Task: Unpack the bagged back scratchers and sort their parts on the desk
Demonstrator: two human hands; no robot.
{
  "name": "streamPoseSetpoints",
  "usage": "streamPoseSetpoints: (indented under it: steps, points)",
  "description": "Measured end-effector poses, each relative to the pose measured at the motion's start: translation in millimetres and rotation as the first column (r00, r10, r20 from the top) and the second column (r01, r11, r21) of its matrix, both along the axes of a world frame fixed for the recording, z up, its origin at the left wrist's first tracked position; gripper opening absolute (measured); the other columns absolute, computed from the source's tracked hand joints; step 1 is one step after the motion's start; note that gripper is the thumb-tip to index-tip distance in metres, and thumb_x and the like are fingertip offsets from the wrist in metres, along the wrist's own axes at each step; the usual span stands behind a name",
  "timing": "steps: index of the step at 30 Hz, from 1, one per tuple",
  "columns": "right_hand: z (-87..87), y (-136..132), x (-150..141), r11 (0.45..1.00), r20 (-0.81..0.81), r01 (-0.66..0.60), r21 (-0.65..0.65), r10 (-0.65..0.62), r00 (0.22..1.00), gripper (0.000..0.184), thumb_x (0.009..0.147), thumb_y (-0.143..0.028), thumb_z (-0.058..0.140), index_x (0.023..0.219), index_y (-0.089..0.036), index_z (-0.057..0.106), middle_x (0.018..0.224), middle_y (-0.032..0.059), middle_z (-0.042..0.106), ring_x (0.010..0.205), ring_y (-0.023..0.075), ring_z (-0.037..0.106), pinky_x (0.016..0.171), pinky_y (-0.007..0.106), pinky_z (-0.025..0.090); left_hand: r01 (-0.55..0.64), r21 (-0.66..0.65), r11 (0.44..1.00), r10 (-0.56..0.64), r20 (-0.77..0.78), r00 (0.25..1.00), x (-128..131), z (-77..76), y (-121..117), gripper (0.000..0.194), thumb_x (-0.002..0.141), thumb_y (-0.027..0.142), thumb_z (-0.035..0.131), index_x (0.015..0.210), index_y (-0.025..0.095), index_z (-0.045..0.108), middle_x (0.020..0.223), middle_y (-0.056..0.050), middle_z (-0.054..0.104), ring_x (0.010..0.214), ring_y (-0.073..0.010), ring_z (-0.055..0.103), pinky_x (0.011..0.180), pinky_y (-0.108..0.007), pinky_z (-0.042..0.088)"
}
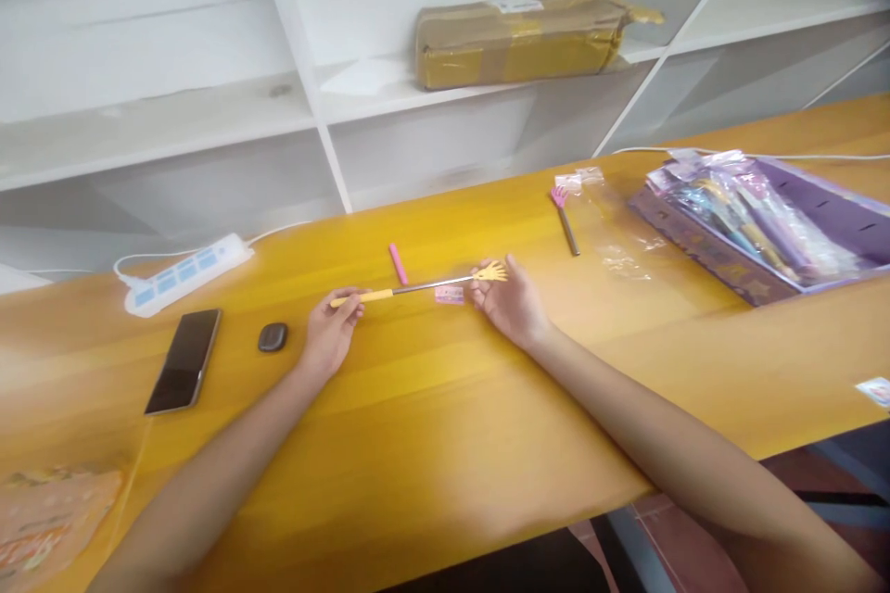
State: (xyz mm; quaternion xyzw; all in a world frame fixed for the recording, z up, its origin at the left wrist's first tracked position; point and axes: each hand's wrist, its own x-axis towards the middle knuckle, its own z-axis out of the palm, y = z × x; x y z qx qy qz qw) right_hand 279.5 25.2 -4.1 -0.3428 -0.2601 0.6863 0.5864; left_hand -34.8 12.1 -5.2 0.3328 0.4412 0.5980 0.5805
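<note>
A small telescopic back scratcher (pixel 417 288) with a yellow grip and a yellow hand-shaped claw is stretched out between my hands just above the wooden table (pixel 431 426). My left hand (pixel 332 330) pinches the yellow grip end. My right hand (pixel 511 301) holds the claw end with its fingertips. A small pink label (pixel 450 295) lies under the rod. A pink cap or tube (pixel 398 263) lies just behind it.
A second scratcher with a pink claw (pixel 565 219) lies by clear wrappers (pixel 612 232). A purple box of packaged items (pixel 765 222) stands right. A phone (pixel 184 359), a dark case (pixel 273 336) and a power strip (pixel 184 272) are left. A wrapped parcel (pixel 521 37) is shelved behind.
</note>
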Motion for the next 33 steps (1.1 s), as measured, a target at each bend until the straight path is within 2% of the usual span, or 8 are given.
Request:
streamPoseSetpoints:
  steps: [7, 11, 17, 19, 22, 27, 30, 33]
  points:
    - [-11.3, 1, -1, 0.996, 0.252, -0.063, 0.069, 0.043, 0.967, 0.061, 0.081, -0.078, 0.077, 0.104, -0.026, 0.056, 0.061, -0.0058, 0.049, 0.057, 0.0137, 0.047, 0.056, 0.026, 0.038, -0.019, -0.056, 0.998, 0.025, 0.102, 0.994, -1, 0.2, 4, 0.023, 0.09, 0.034, 0.087, 0.098, 0.013, 0.08, 0.11, -0.012, 0.081, 0.089, -0.0129, 0.072, 0.084, -0.025, 0.061]
    - [-10.0, -1, -1, 0.993, 0.295, -0.045, 0.106, 0.012, 0.956, 0.058, 0.084, -0.076, 0.079, 0.104, -0.026, 0.055, 0.057, -0.0093, 0.038, 0.054, 0.0119, 0.039, 0.055, 0.025, 0.032, -0.009, -0.004, 1.0, 0.009, 0.09, 0.996, 0, -1.1, 2, 0.024, 0.086, 0.037, 0.089, 0.09, 0.016, 0.079, 0.101, -0.008, 0.079, 0.077, -0.0108, 0.067, 0.069, -0.024, 0.056]
    - [-2.7, 0, 6, 0.993, 0.297, 0.034, 0.109, -0.066, 0.953, 0.054, 0.08, -0.059, 0.089, 0.094, -0.027, 0.048, 0.06, -0.0109, 0.034, 0.051, 0.0087, 0.031, 0.052, 0.023, 0.03, 0.09, 0.118, 0.989, -0.049, -0.314, 0.948, -3, -1.3, -7, 0.033, 0.086, 0.046, 0.088, 0.101, 0.018, 0.081, 0.074, -0.001, 0.069, 0.063, -0.0125, 0.059, 0.061, -0.026, 0.048]
    - [0.3, 2, 12, 0.992, 0.358, 0.049, 0.119, -0.089, 0.93, 0.05, 0.083, -0.057, 0.087, 0.095, -0.027, 0.05, 0.061, -0.0103, 0.036, 0.05, 0.009, 0.031, 0.051, 0.023, 0.032, 0.146, 0.176, 0.973, -0.017, -0.583, 0.812, -8, 0.6, -8, 0.03, 0.091, 0.047, 0.082, 0.104, 0.02, 0.081, 0.081, -0.003, 0.073, 0.073, -0.0165, 0.065, 0.071, -0.03, 0.052]
    - [3.8, 2, 19, 0.99, 0.527, 0.009, 0.14, -0.082, 0.846, 0.045, 0.084, -0.057, 0.085, 0.098, -0.026, 0.055, 0.069, -0.0071, 0.046, 0.055, 0.0104, 0.041, 0.053, 0.025, 0.041, 0.358, 0.244, 0.901, 0.081, -0.906, 0.415, -16, 4.6, -5, 0.023, 0.103, 0.042, 0.068, 0.11, 0.022, 0.079, 0.104, -0.007, 0.077, 0.098, -0.0233, 0.068, 0.091, -0.036, 0.052]
    - [0.5, -4, 21, 0.966, 0.722, -0.192, 0.172, 0.009, 0.692, 0.062, 0.075, -0.052, 0.094, 0.114, -0.026, 0.054, 0.077, -0.0035, 0.058, 0.066, 0.0158, 0.054, 0.063, 0.028, 0.046, 0.559, 0.115, 0.821, 0.275, -0.938, -0.211, -15, 10.2, -7, 0.032, 0.112, 0.027, 0.044, 0.113, 0.015, 0.073, 0.104, -0.016, 0.072, 0.097, -0.031, 0.06, 0.086, -0.042, 0.046]
    - [-4.2, -8, 22, 0.935, 0.835, -0.276, 0.223, -0.036, 0.549, 0.054, 0.088, -0.052, 0.083, 0.12, -0.024, 0.05, 0.077, -0.0022, 0.057, 0.062, 0.0165, 0.05, 0.063, 0.03, 0.045, 0.565, 0.047, 0.824, 0.302, -0.88, -0.367, -9, 13.1, -13, 0.032, 0.111, 0.021, 0.04, 0.107, 0.014, 0.071, 0.1, -0.017, 0.07, 0.092, -0.0319, 0.059, 0.079, -0.042, 0.044]
    - [-5.4, -9, 24, 0.882, 0.927, -0.361, 0.304, -0.186, 0.325, 0.037, 0.101, -0.047, 0.065, 0.123, -0.021, 0.05, 0.092, 0.006, 0.062, 0.072, 0.0202, 0.056, 0.073, 0.036, 0.051, 0.529, 0.016, 0.849, 0.271, -0.871, -0.409, -6, 14.8, -17, 0.026, 0.107, 0.018, 0.044, 0.1, 0.015, 0.069, 0.097, -0.016, 0.07, 0.091, -0.031, 0.062, 0.076, -0.039, 0.042]
